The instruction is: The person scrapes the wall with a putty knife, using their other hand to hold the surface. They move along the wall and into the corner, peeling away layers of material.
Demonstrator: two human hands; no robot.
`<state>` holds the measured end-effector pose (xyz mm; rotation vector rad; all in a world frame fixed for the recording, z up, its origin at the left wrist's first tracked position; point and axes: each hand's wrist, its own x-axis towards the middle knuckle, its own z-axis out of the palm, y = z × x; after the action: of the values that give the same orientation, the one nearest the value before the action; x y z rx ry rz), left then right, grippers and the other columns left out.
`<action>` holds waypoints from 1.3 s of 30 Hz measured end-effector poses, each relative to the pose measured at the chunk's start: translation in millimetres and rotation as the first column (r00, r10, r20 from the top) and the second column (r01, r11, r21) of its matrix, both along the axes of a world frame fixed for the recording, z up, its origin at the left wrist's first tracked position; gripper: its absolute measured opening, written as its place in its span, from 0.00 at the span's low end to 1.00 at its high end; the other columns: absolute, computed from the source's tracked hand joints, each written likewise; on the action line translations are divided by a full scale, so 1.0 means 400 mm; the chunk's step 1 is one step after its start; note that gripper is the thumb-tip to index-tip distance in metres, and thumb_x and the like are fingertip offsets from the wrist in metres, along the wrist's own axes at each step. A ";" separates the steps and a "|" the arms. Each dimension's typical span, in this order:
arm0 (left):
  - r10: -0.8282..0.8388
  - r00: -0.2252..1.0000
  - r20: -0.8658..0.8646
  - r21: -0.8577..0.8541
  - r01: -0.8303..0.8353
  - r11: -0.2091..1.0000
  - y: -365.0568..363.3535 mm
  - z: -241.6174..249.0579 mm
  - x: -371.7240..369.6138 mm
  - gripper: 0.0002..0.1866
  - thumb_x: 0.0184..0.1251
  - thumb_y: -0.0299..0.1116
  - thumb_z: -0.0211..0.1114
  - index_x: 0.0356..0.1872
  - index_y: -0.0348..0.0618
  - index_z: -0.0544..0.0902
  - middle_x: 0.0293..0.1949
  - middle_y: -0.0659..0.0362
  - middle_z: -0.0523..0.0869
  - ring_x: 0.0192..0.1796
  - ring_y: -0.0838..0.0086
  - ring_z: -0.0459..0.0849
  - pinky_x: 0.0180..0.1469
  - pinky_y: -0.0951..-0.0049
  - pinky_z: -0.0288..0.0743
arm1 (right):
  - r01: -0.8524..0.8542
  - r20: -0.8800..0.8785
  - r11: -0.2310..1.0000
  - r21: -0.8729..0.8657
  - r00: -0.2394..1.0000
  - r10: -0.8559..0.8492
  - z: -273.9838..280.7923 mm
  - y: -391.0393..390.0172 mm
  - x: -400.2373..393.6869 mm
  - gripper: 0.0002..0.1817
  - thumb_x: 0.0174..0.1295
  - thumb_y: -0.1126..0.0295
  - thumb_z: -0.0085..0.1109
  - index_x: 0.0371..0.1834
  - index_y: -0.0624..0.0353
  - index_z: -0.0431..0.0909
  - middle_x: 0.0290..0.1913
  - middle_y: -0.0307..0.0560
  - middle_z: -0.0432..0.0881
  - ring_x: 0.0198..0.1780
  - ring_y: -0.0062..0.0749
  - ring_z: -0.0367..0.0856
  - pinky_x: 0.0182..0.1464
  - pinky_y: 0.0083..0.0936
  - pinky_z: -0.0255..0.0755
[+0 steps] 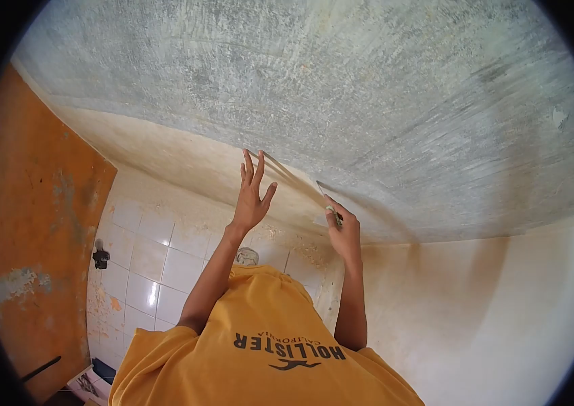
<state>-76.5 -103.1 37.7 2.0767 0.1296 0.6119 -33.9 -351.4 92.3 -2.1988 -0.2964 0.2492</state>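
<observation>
Both of my arms reach up to where the cream wall meets the rough grey ceiling [341,88]. My left hand [252,196] is open with its fingers spread, its fingertips at or near the end of a thin pale strip [290,177] that runs along that edge. My right hand [342,233] is closed on a small pale tool [331,214] pressed at the strip's other end; what the tool is stays unclear. My yellow shirt [253,345] fills the bottom of the view.
An orange, worn door [37,223] stands at the left. Beside it is a white tiled wall [152,257] with a dark tap [100,257] and a small round fitting [247,256]. A plain cream wall [476,304] is on the right.
</observation>
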 end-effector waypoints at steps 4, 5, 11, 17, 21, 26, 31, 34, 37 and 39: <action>-0.029 1.000 -0.003 0.055 0.029 0.998 0.013 -0.007 -0.011 0.42 0.78 0.30 0.61 0.86 0.49 0.48 0.85 0.38 0.36 0.85 0.41 0.37 0.84 0.42 0.39 | 0.031 -0.070 0.996 -0.086 0.997 -0.037 -0.034 0.036 0.005 0.19 0.75 0.69 0.58 0.68 0.50 0.82 0.59 0.58 0.88 0.60 0.40 0.86 0.63 0.31 0.75; -0.030 1.000 0.000 0.049 0.030 0.998 0.013 -0.008 -0.012 0.42 0.78 0.29 0.61 0.86 0.49 0.48 0.85 0.38 0.37 0.85 0.41 0.37 0.84 0.43 0.39 | 0.038 -0.027 0.997 -0.062 0.999 -0.040 -0.033 0.032 -0.001 0.19 0.75 0.69 0.59 0.68 0.50 0.82 0.59 0.57 0.88 0.59 0.39 0.86 0.63 0.31 0.75; -0.025 0.998 -0.064 0.026 0.027 0.999 0.060 0.004 -0.020 0.42 0.77 0.29 0.61 0.86 0.48 0.49 0.85 0.38 0.39 0.85 0.41 0.39 0.84 0.43 0.39 | 0.093 -0.006 0.996 0.010 0.996 -0.093 0.011 0.048 -0.018 0.20 0.75 0.69 0.60 0.68 0.50 0.82 0.61 0.56 0.87 0.59 0.37 0.85 0.64 0.32 0.74; -0.047 0.999 -0.021 0.042 0.048 0.998 0.067 -0.030 -0.014 0.43 0.77 0.28 0.61 0.86 0.47 0.47 0.84 0.37 0.40 0.85 0.42 0.37 0.84 0.42 0.37 | 0.132 -0.003 0.987 0.086 0.991 -0.133 -0.013 0.059 -0.045 0.20 0.75 0.68 0.59 0.68 0.50 0.82 0.62 0.56 0.86 0.57 0.35 0.84 0.65 0.32 0.73; -0.061 0.998 -0.035 0.050 0.063 0.997 0.072 -0.040 -0.010 0.44 0.76 0.28 0.61 0.86 0.46 0.44 0.84 0.37 0.36 0.85 0.40 0.36 0.84 0.41 0.37 | 0.126 -0.010 0.991 0.053 0.992 -0.125 0.007 0.080 -0.037 0.20 0.75 0.67 0.60 0.68 0.50 0.82 0.62 0.55 0.87 0.56 0.34 0.84 0.64 0.32 0.73; -0.092 0.995 -0.041 0.019 0.092 0.996 0.060 -0.048 -0.003 0.48 0.76 0.28 0.63 0.86 0.48 0.40 0.83 0.36 0.28 0.84 0.37 0.34 0.84 0.42 0.38 | 0.190 -0.018 0.980 0.050 0.982 -0.189 0.037 0.088 -0.060 0.19 0.74 0.68 0.60 0.67 0.50 0.83 0.60 0.55 0.88 0.56 0.34 0.84 0.64 0.31 0.74; -0.127 0.990 -0.068 0.011 0.128 0.992 0.079 -0.047 -0.021 0.49 0.74 0.28 0.64 0.86 0.51 0.39 0.83 0.36 0.28 0.84 0.37 0.34 0.83 0.41 0.39 | 0.166 0.014 0.986 -0.022 0.986 -0.166 0.030 0.125 -0.061 0.19 0.73 0.69 0.61 0.66 0.53 0.83 0.58 0.52 0.89 0.54 0.32 0.85 0.61 0.29 0.75; -0.170 0.981 -0.090 0.007 0.171 0.985 0.093 -0.049 -0.029 0.50 0.74 0.28 0.65 0.86 0.52 0.39 0.83 0.36 0.28 0.84 0.37 0.34 0.83 0.41 0.40 | 0.163 0.078 0.985 0.059 0.983 -0.167 0.021 0.110 -0.059 0.19 0.73 0.70 0.61 0.66 0.55 0.84 0.56 0.51 0.90 0.52 0.31 0.85 0.60 0.27 0.75; -0.182 0.978 -0.102 -0.040 0.179 0.983 0.117 -0.039 -0.036 0.50 0.74 0.28 0.65 0.86 0.53 0.39 0.84 0.36 0.29 0.84 0.36 0.35 0.83 0.41 0.43 | 0.189 0.038 0.982 0.023 0.981 -0.189 0.081 0.114 -0.058 0.19 0.71 0.70 0.63 0.64 0.53 0.84 0.51 0.57 0.90 0.47 0.39 0.87 0.55 0.30 0.77; -0.171 0.981 -0.092 -0.087 0.163 0.983 0.123 -0.049 -0.046 0.50 0.74 0.28 0.65 0.86 0.53 0.39 0.84 0.37 0.29 0.84 0.36 0.37 0.82 0.42 0.47 | 0.150 0.051 0.989 0.016 0.987 -0.151 0.067 0.131 -0.045 0.19 0.71 0.69 0.63 0.64 0.53 0.85 0.49 0.57 0.91 0.45 0.38 0.88 0.54 0.30 0.78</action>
<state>-94.7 -53.9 18.0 2.0173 0.0348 0.3961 -52.0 -299.0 119.3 -2.2054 -0.1589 0.1068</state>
